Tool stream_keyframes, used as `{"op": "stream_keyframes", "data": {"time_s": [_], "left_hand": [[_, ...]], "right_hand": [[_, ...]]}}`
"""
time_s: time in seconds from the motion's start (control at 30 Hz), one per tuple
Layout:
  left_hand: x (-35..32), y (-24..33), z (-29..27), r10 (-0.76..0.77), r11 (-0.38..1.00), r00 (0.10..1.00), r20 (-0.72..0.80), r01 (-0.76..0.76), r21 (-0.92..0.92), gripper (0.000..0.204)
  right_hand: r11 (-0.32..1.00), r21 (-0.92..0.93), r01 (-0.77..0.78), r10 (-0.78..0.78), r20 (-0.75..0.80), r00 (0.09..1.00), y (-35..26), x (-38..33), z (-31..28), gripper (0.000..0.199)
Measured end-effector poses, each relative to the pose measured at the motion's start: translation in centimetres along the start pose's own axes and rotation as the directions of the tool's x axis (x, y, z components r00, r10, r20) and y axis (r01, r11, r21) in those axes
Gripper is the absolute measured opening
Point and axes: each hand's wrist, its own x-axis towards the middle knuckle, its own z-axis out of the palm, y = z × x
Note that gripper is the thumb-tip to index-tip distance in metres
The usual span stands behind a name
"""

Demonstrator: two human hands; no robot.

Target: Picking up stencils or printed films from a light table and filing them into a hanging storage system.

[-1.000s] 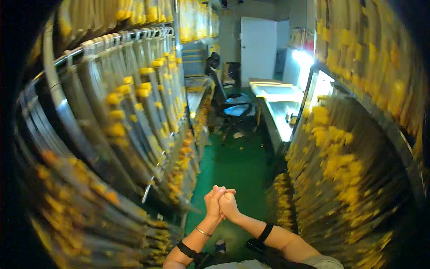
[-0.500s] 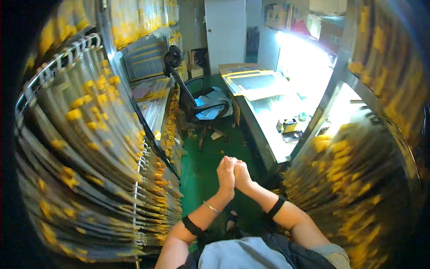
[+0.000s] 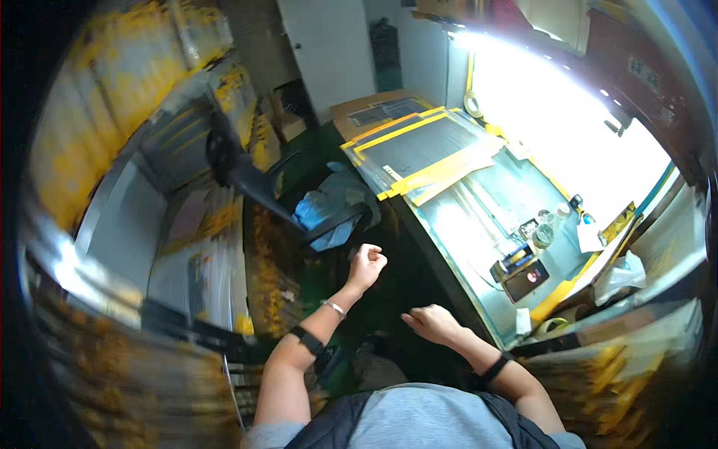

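Note:
My left hand (image 3: 367,266) hangs in the air in front of the chair, fingers loosely curled in, and I see nothing in them. Lower and to the right is my right hand (image 3: 434,323), closed like a fist beside the edge of the lit worktable (image 3: 449,224); no object shows in it. The hands are apart and touch nothing. On the worktable lie flat dark sheets edged with yellow tape (image 3: 426,146). Nearer to me on it are a dark phone-like device (image 3: 526,281), a small box with blue items (image 3: 514,262) and a clear round container (image 3: 544,235).
An office chair (image 3: 258,179) with blue cloth (image 3: 329,209) on it stands to the left. Hanging yellow-taped sheets (image 3: 127,374) fill the left side, blurred, and more (image 3: 621,382) hang at the lower right. A white door (image 3: 325,60) is at the back.
My hands, together before, have come apart, the right one moving lower and to the right. The view has turned right and come nearer to the worktable and chair.

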Motion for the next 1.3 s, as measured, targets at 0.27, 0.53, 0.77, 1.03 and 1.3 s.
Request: {"op": "stream_keyframes", "data": {"time_s": [0.27,0.53,0.77,1.03,1.3], "left_hand": [[24.2,-8.5,4.4,0.313,0.873,0.945,0.098,-0.327,0.361,0.023],[31.5,-8.6,5.1,0.242,0.750,0.926,0.288,-0.367,0.550,0.065],[31.5,-9.6,5.0,0.497,0.524,0.791,0.356,-0.601,0.604,0.043],[32.0,-6.9,4.3,0.655,0.486,0.639,0.403,-0.765,0.422,0.008],[30.3,-2.5,4.4,0.674,0.539,0.631,0.384,-0.775,0.329,0.011]], "right_hand": [[0.814,0.149,-0.562,0.565,0.021,0.825,4.2,1.0,-1.2,0.026],[0.620,0.270,-0.737,0.764,0.004,0.645,2.4,5.0,-2.2,0.019],[0.651,0.242,-0.720,0.745,-0.019,0.667,2.1,7.3,-2.8,0.019],[0.658,0.242,-0.713,0.745,-0.070,0.663,2.3,8.5,-2.9,0.019],[0.568,0.494,-0.658,0.751,0.017,0.660,2.0,10.8,-2.5,0.021]]}}
